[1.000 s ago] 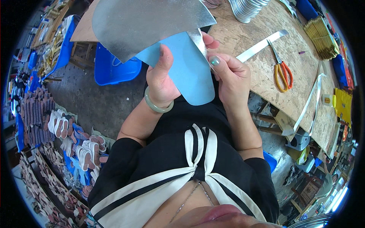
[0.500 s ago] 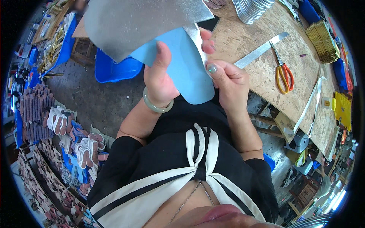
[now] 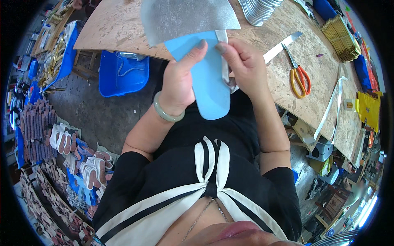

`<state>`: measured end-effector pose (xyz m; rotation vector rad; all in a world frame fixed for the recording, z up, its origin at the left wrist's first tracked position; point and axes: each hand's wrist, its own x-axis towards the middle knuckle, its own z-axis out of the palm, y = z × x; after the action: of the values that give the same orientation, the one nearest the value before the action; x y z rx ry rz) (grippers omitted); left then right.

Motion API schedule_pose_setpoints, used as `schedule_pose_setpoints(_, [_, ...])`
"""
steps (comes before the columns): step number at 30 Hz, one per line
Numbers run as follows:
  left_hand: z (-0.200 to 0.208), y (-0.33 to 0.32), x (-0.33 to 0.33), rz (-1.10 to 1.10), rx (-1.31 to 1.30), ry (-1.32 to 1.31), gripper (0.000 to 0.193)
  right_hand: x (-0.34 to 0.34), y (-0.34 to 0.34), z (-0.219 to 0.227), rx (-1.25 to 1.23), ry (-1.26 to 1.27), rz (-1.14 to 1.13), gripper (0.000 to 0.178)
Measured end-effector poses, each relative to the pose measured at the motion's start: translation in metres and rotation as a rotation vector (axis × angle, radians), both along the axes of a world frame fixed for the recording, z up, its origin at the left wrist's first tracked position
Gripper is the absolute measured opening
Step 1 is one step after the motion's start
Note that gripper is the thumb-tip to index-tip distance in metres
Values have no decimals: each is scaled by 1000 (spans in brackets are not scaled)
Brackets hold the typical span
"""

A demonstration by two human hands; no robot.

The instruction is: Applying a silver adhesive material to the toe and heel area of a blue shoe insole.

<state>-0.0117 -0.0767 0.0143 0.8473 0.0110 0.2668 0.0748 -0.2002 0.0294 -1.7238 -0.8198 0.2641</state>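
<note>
A light blue insole-shaped piece (image 3: 210,92) is held up in front of me, rounded end toward my body. A silver sheet (image 3: 186,18) spreads from its far end, and a narrow silver edge (image 3: 224,61) lies folded along its right side. My left hand (image 3: 177,84) grips the blue piece from the left, thumb flat on its face and fingers hidden behind. On the right edge, my right hand (image 3: 248,67) pinches the silver fold, its thumb pressing near the far end. The right fingertips are mostly hidden behind the piece.
Orange-handled scissors (image 3: 301,80) and a silver strip (image 3: 276,52) lie on the wooden table (image 3: 283,88) at right. Stacked silver pieces (image 3: 258,10) and a gold bundle (image 3: 340,39) sit farther back. A blue bin (image 3: 123,80) stands left; piled shoe parts (image 3: 39,127) line the floor.
The blue piece has turned more upright, and the silver sheet has shifted right. My right thumb has moved up the right edge, where the silver now folds onto the blue face.
</note>
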Motion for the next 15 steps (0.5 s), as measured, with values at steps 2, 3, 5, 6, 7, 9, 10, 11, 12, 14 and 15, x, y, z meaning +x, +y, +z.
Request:
schedule_pose_setpoints(2, [2, 11, 2, -24, -24, 59, 43, 2, -2, 0, -29, -31, 59, 21])
schedule_pose_setpoints(3, [4, 17, 0, -80, 28, 88, 41, 2, -1, -6, 98, 28, 165, 23])
schedule_pose_setpoints(5, [1, 34, 0, -193, 62, 153, 40, 0, -2, -3, 248, 283, 314, 30])
schedule_pose_setpoints(6, [-2, 38, 2, -305, 98, 218, 39, 6, -4, 1, 247, 281, 302, 30])
schedule_pose_setpoints(7, [-6, 35, 3, -373, 8, 194, 39, 15, -6, 5, 111, 267, 213, 30])
schedule_pose_setpoints(9, [-13, 20, -4, -361, 13, 117, 39, 19, -5, 14, -10, 397, 40, 31])
schedule_pose_setpoints(10, [-16, 12, -7, -339, 18, 41, 39, 17, -2, 10, -8, 398, 23, 31])
schedule_pose_setpoints(11, [-21, 8, -9, -199, 174, 65, 44, 16, 3, 2, 71, 138, 6, 31])
schedule_pose_setpoints(12, [-22, 7, -5, -211, 173, 68, 44, 18, 5, -4, 144, -122, -7, 31])
schedule_pose_setpoints(14, [-16, 4, 1, -86, 57, -18, 35, 19, 3, -8, 238, -320, 32, 29])
schedule_pose_setpoints(15, [-6, 1, 2, 0, 47, -41, 34, 14, -1, -8, 354, 7, 89, 27])
